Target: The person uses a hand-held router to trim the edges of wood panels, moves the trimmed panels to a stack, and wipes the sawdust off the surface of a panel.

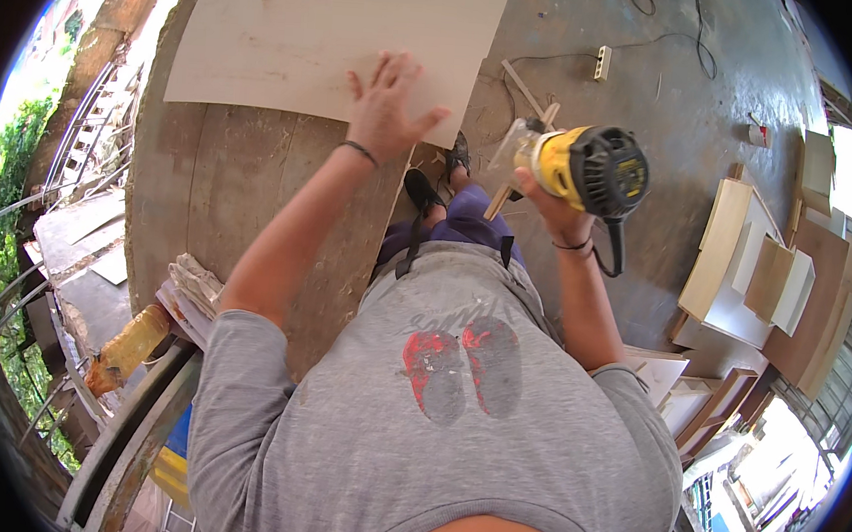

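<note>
A yellow and black router (588,167) with a clear base hangs off the right side of the workbench, and my right hand (554,211) is wrapped round its body. My left hand (389,113) lies with fingers spread on a white sheet panel (308,39), near its front edge and right corner. The panel rests on a worn wooden workbench (256,173). The router's bit is not visible. Thin wooden strips (509,181) show beside and beyond the router.
A cord (556,56) and a white power strip (602,64) lie on the floor to the right. Unfinished wooden cabinets (730,241) stand at the far right. A white and red can (759,136) sits beyond them. Scrap and a yellow object (128,347) are at the left.
</note>
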The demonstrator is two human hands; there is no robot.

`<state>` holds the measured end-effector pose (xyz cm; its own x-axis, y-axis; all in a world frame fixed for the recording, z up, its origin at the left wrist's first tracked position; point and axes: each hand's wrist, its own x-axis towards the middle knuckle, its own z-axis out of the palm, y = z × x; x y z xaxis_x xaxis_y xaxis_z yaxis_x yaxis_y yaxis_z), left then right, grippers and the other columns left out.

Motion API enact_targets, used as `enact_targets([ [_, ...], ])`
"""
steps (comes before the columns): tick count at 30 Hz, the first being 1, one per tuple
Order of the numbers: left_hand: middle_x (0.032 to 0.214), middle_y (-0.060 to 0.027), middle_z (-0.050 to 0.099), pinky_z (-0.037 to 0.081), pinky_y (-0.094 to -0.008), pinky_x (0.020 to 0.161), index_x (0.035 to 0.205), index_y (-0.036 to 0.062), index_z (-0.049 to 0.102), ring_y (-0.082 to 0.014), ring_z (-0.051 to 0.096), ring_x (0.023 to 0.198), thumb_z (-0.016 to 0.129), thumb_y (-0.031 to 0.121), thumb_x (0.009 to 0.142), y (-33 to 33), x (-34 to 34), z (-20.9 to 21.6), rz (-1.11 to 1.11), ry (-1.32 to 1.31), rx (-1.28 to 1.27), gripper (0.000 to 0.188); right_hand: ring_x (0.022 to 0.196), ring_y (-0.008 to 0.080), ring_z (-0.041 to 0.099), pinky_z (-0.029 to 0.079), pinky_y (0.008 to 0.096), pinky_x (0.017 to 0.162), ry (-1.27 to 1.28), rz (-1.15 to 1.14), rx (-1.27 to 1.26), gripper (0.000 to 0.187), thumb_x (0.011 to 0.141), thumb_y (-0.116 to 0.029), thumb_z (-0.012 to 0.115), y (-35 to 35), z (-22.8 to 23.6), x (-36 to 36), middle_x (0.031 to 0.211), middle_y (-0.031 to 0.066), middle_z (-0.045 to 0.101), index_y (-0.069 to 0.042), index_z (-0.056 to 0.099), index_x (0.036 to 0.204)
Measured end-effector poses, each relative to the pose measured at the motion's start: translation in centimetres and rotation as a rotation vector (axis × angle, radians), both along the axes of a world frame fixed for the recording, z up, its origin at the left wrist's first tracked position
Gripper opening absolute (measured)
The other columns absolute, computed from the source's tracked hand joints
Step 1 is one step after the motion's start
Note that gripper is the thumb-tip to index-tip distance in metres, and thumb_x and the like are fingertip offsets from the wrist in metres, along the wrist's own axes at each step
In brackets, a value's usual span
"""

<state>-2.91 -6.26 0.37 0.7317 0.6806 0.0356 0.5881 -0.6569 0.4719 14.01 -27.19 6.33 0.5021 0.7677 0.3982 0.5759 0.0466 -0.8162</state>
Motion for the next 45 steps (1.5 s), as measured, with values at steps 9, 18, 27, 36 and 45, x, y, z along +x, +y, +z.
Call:
enact_targets([
  [9, 0.157, -0.0115, 0.02, 0.001, -0.0665, 0.11, 0.141, 0.0121, 0.042, -0.0329, 0.008, 0.147, 0.07, 0.046, 0.072, -3.8, 0.7, 0.1, -0.157, 0.088, 0.008, 0.082, 0.095, 0.0169, 0.062, 0.052, 0.0321, 0.085, 0.036, 0.04, -0.034, 0.055, 0.069, -0.011, 0.084, -0.1, -1.7, 1.7, 0.109, 0.0082, 0.063, -0.002, 0.058, 0.116],
  [18, 0.154, -0.0137, 0.026, 0.006, -0.056, 0.115, 0.142, 0.0062, 0.038, -0.031, 0.016, 0.145, 0.059, 0.057, 0.083, 4.5, -2.0, -2.4, 0.144, -0.013, 0.054, 0.08, 0.097, 0.0224, 0.066, 0.052, 0.0313, 0.085, -0.164, 0.23, -0.106, 0.048, 0.072, -0.023, 0.081, 4.4, -7.0, -1.5, 0.112, 0.0096, 0.066, -0.003, 0.063, 0.111],
  [27, 0.156, -0.0114, 0.022, 0.007, -0.0561, 0.116, 0.146, 0.0082, 0.032, -0.0279, 0.015, 0.146, 0.048, 0.064, 0.087, 4.1, -0.2, -1.2, 0.299, 0.195, 0.177, 0.083, 0.099, 0.0142, 0.061, 0.05, 0.0301, 0.088, 0.111, 0.244, -0.134, 0.051, 0.081, -0.015, 0.074, 6.3, -10.1, -3.0, 0.11, 0.0042, 0.064, -0.003, 0.053, 0.126],
  [36, 0.157, -0.0104, 0.021, 0.007, -0.0536, 0.116, 0.147, 0.0063, 0.03, -0.0278, 0.012, 0.147, 0.049, 0.059, 0.087, 3.7, -0.2, -0.4, 0.278, 0.246, 0.16, 0.083, 0.084, 0.0161, 0.059, 0.049, 0.0335, 0.084, 0.052, 0.285, -0.195, 0.03, 0.077, -0.016, 0.076, 9.4, -11.3, 1.2, 0.089, -0.0006, 0.064, -0.009, 0.064, 0.103],
  [45, 0.155, -0.0124, 0.023, 0.011, -0.0513, 0.116, 0.146, 0.006, 0.032, -0.0292, 0.015, 0.146, 0.053, 0.055, 0.087, 3.8, -0.2, -0.3, 0.257, 0.231, 0.187, 0.079, 0.078, 0.0166, 0.069, 0.055, 0.0316, 0.068, -0.226, 0.138, -0.055, 0.03, 0.066, -0.036, 0.081, 15.6, -3.7, 4.3, 0.087, -0.0007, 0.071, -0.018, 0.073, 0.088],
])
